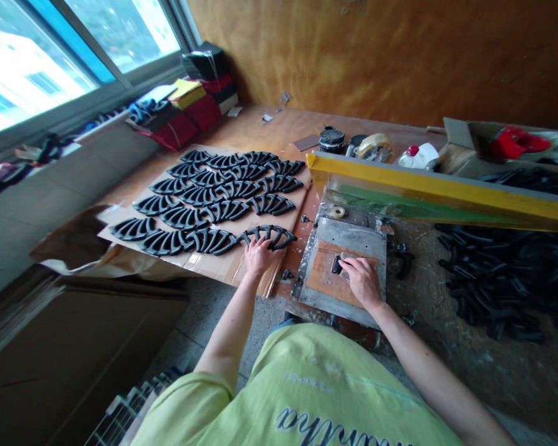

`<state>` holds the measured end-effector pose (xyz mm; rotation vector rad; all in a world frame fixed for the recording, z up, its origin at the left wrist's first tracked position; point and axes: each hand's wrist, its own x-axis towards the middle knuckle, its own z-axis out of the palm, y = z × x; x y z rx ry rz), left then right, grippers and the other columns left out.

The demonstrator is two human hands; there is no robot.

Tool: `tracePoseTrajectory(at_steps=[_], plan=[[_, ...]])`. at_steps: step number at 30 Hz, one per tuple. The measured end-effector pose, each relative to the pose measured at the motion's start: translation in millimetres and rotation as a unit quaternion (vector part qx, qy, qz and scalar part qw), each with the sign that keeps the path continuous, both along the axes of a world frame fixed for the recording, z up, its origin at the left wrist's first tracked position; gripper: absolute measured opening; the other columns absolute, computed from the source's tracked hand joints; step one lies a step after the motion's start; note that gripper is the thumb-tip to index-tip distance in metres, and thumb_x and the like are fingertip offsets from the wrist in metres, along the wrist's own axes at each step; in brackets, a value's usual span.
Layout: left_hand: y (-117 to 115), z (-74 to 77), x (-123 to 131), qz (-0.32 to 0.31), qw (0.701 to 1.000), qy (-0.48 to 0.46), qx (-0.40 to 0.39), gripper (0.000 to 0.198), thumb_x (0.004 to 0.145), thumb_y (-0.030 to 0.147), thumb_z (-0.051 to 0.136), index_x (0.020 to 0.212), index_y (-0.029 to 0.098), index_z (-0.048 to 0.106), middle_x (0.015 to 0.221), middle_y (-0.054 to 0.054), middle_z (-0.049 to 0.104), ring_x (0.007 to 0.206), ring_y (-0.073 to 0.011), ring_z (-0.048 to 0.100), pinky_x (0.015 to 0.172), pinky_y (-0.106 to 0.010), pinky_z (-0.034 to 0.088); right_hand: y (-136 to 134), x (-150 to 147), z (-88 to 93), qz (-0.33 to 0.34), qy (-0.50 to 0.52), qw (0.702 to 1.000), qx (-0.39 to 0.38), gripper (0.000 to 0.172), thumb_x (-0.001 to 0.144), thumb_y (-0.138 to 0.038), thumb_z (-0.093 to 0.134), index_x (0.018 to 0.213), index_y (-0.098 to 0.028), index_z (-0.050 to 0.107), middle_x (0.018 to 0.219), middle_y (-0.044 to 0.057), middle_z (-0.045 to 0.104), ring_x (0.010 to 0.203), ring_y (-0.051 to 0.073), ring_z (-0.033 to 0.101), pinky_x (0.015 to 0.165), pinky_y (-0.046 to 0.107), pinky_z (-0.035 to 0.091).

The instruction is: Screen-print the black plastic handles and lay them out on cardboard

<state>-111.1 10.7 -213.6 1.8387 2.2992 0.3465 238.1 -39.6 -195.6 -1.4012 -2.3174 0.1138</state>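
Observation:
My left hand (257, 255) is at the near row's right end, its fingers closed on a black curved plastic piece (283, 235). Beneath it lies a cardboard sheet (223, 272), covered with several rows of similar black pieces (193, 212) laid side by side in fan-like patterns. My right hand (361, 279) pinches a small black piece (336, 265) above a brown board (320, 279). That board rests on a grey metal plate (353, 232). Fingers partly hide what both hands hold.
A framed screen with a yellow edge (428, 183) tilts over the table beyond the plate. Loose black pieces (488, 279) are heaped on the right. Behind are a dark jar (331, 140), tape rolls (374, 148) and an open carton (460, 145). Boxes (186, 124) stand by the window.

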Motion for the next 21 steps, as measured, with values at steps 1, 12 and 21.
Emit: tracePoseTrajectory(at_steps=[1, 12, 21], plan=[[12.4, 1.1, -9.1, -0.005, 1.0, -0.003, -0.005, 0.055, 0.078, 0.056, 0.068, 0.125, 0.027, 0.068, 0.144, -0.005, 0.057, 0.136, -0.0329, 0.042, 0.112, -0.044, 0.032, -0.3, -0.2, -0.9, -0.002, 0.0, 1.0, -0.002, 0.04, 0.096, -0.014, 0.042, 0.122, -0.024, 0.07, 0.115, 0.007, 0.069, 0.103, 0.026, 0.053, 0.094, 0.041, 0.047], [72.6, -9.5, -55.6, 0.006, 0.995, -0.003, -0.096, 0.055, 0.08, 0.052, 0.065, 0.127, 0.023, 0.062, 0.144, -0.011, 0.055, 0.14, -0.037, 0.036, 0.112, -0.057, 0.027, -8.7, -8.3, 2.3, -0.045, -0.015, 0.999, -0.01, 0.042, 0.096, -0.015, 0.04, 0.127, -0.026, 0.067, 0.122, 0.007, 0.068, 0.112, 0.027, 0.054, 0.099, 0.045, 0.046], [68.7, 33.4, -18.6, -0.028, 0.992, -0.101, 0.067, 0.044, 0.085, 0.037, 0.066, 0.121, 0.012, 0.065, 0.139, -0.015, 0.058, 0.133, -0.0305, 0.046, 0.114, -0.047, 0.033, -20.7, -31.5, 8.9, 0.094, -0.036, 0.992, -0.08, 0.059, 0.087, -0.036, 0.07, 0.14, -0.016, 0.055, 0.149, 0.016, 0.048, 0.143, 0.031, 0.039, 0.116, 0.054, 0.034]])
